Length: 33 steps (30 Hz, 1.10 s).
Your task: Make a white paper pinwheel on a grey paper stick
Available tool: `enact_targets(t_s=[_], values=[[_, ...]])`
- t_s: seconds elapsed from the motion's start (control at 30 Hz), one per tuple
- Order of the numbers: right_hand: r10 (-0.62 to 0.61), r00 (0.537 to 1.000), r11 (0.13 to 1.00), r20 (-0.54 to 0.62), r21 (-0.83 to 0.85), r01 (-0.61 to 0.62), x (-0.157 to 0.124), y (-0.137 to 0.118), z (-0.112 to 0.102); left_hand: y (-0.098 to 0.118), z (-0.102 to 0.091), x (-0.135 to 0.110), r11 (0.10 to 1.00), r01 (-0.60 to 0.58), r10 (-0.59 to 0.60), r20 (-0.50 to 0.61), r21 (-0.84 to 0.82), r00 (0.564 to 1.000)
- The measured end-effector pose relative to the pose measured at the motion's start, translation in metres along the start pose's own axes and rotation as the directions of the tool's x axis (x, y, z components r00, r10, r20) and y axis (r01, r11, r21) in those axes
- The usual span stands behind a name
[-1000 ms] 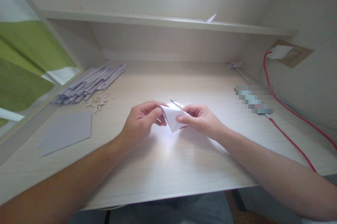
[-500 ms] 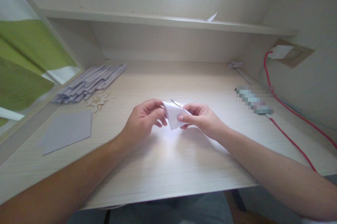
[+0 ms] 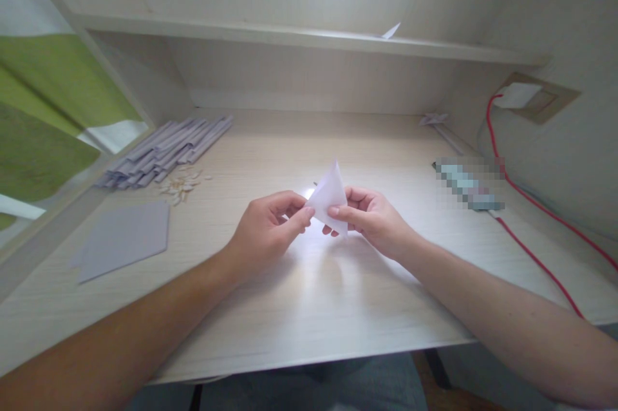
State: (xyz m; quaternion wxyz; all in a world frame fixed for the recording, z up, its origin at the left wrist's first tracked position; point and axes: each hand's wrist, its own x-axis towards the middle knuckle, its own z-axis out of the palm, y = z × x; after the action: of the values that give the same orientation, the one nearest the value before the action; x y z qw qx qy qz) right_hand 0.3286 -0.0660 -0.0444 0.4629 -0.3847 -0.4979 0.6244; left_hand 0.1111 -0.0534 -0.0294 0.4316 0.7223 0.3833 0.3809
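A small folded white paper (image 3: pixel 330 194) stands above the middle of the desk (image 3: pixel 299 295), one corner pointing up. My left hand (image 3: pixel 264 231) pinches its left edge between thumb and fingers. My right hand (image 3: pixel 371 218) pinches its lower right edge. Both hands hover just over the desk top. A thin metal tip, maybe of scissors, shows behind the paper, mostly hidden.
A bundle of grey paper strips (image 3: pixel 164 151) lies at the back left with small scraps (image 3: pixel 182 183) beside it. A flat grey sheet (image 3: pixel 124 238) lies at the left. A red cable (image 3: pixel 533 205) runs down the right side from a wall socket (image 3: pixel 521 95). A shelf (image 3: pixel 299 37) spans above.
The paper has turned: its point, which hung downward, now stands up. Both hands shifted slightly toward me and regripped lower on the paper.
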Motion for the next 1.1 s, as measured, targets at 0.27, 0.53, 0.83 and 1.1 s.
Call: enact_targets(t_s=[0.27,0.53,0.83,1.1], values=[[-0.044,0.999,0.999,0.011,0.030,0.044,-0.0006,0.0007,-0.0027,0.0002,0.0009,0.0020,0.987,0.005,-0.019,-0.091,-0.160,0.996],[-0.069,0.998,0.995,-0.002,0.068,0.069,0.0004,0.0009,-0.0005,-0.0010,0.0004,0.0033,0.977,0.027,-0.041,-0.064,-0.210,0.997],[-0.213,0.971,0.971,-0.106,-0.138,0.197,-0.0010,0.0023,0.0005,-0.0011,0.0002,0.0023,0.983,0.018,-0.030,-0.060,-0.185,0.998],[-0.288,0.947,0.936,-0.139,-0.249,0.248,-0.0056,-0.0017,0.0049,0.0001,0.0010,0.0018,0.989,0.019,-0.028,-0.057,-0.146,0.998]])
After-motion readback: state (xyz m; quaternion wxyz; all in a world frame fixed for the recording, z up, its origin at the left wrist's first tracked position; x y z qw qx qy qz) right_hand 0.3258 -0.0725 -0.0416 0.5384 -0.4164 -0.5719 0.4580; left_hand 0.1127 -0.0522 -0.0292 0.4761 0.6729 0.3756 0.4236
